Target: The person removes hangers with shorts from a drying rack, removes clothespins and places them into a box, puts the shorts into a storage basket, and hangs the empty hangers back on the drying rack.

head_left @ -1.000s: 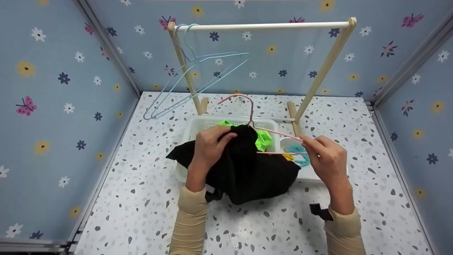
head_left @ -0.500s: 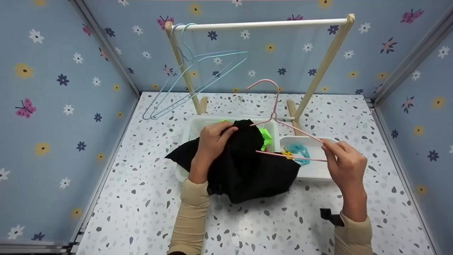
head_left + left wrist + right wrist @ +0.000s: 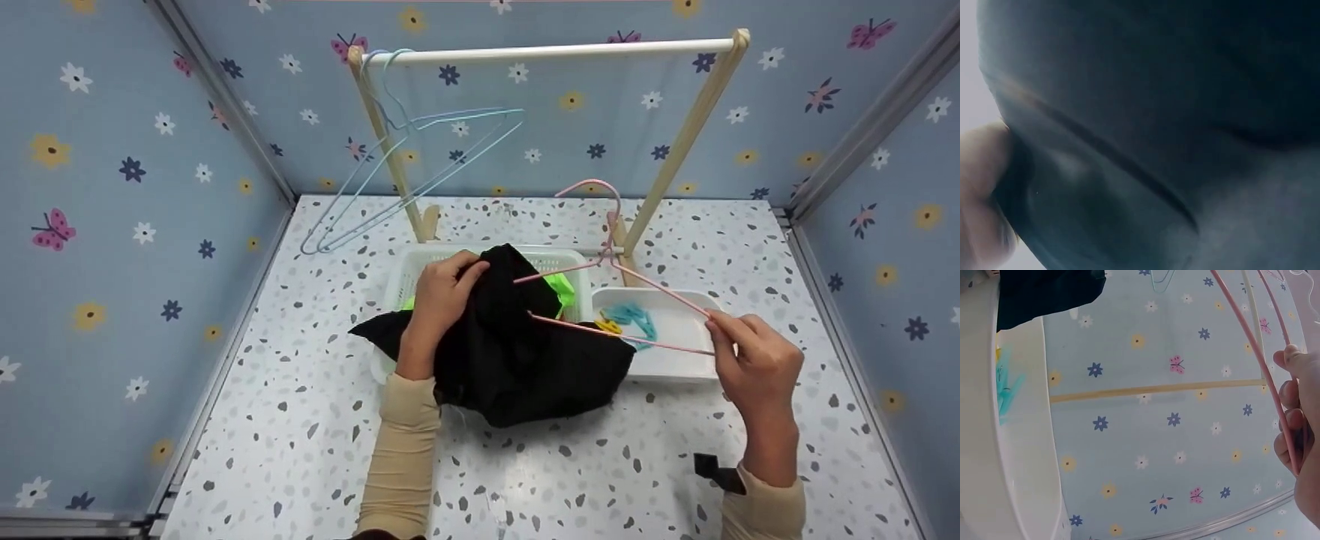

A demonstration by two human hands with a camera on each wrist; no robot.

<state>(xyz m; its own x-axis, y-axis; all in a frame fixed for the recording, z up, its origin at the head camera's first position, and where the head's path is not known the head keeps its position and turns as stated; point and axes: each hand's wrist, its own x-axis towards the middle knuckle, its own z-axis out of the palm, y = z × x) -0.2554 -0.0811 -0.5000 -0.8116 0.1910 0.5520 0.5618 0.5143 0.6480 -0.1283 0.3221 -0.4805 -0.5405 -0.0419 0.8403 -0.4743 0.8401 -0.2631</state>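
My left hand (image 3: 441,292) pinches the upper edge of a black garment (image 3: 547,382), which drapes down over the basket's front. A pink wire hanger (image 3: 660,285) is held by its right corner between the thumb and fingers of my right hand (image 3: 757,360). The hanger's left end disappears into the black cloth, while its hook stands free above. Dark fabric (image 3: 1129,112) fills most of the left wrist view, with fingertips (image 3: 985,163) at its left edge. In the right wrist view, fingers (image 3: 1292,416) curl round the pink hanger (image 3: 1252,343).
A white basket (image 3: 409,262) with bright green cloth (image 3: 559,289) sits behind the garment. Beside it, a white tray (image 3: 675,367) holds teal clips (image 3: 637,319) and yellow ones (image 3: 609,324). Two bluish hangers (image 3: 420,195) hang left on the wooden rack's white rail (image 3: 547,52).
My right hand has moved right and slightly down, drawing the hanger along, so more of it shows outside the cloth. The left hand stays nearly in place on the garment.
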